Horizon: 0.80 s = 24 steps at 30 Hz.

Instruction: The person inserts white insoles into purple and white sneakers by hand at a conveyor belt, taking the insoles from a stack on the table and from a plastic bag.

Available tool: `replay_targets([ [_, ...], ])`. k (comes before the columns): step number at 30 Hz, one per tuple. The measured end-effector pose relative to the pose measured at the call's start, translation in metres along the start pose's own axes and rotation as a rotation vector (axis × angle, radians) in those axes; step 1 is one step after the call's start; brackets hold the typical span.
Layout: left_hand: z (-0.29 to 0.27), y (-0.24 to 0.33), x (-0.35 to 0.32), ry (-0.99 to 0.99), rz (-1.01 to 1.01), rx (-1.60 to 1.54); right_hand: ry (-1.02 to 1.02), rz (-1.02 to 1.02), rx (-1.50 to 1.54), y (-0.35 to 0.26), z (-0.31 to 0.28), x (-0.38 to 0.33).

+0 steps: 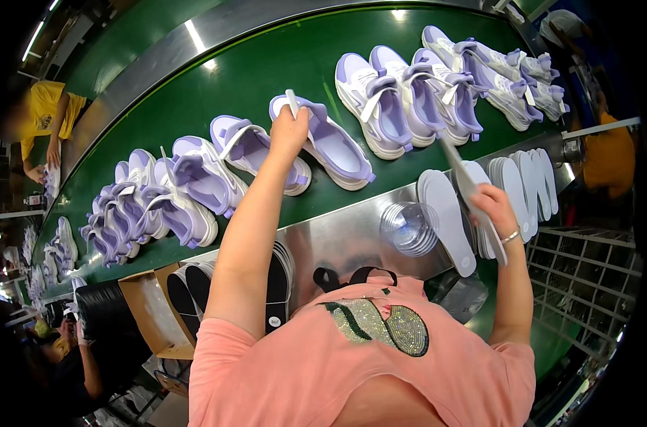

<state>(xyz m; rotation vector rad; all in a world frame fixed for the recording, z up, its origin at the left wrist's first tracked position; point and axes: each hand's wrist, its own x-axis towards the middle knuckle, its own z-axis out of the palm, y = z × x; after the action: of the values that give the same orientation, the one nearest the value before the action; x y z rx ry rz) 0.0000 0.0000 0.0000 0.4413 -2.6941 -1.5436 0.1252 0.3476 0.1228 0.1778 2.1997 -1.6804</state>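
Note:
My left hand (290, 131) is closed on the front opening of a lilac and white sneaker (337, 146), near its tongue; a white strip sticks up above the fingers. That sneaker lies with its heel toward me and its inside showing. In my right hand (492, 211) is a thin grey insole (467, 181), held by its near part and tilted up edge-on, slightly blurred. Under and beside it, more light grey insoles (444, 217) lie on the metal ledge. A second sneaker (256, 151) sits just left of the one I hold.
More sneakers (184, 178) line the green conveyor belt (280, 64) on both sides. A clear round plastic piece (409, 229) lies on the metal ledge (337, 235). Black insoles (277, 285) and a cardboard box (156, 313) are near my left arm. A wire rack (586, 285) stands at right; other people work around.

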Motion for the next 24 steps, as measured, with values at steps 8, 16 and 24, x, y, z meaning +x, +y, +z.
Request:
replay_targets([
  [8,-0.005,0.008,-0.027,0.068,0.154,0.163,-0.51,-0.609,-1.066,-0.014,0.13,0.135],
  [16,0.002,-0.007,-0.031,0.19,0.1,0.19,-0.289,-0.488,-1.515,-0.019,0.188,0.127],
  [24,0.004,-0.009,-0.034,0.211,0.076,0.132,-0.414,-0.495,-1.639,-0.035,0.175,0.109],
])
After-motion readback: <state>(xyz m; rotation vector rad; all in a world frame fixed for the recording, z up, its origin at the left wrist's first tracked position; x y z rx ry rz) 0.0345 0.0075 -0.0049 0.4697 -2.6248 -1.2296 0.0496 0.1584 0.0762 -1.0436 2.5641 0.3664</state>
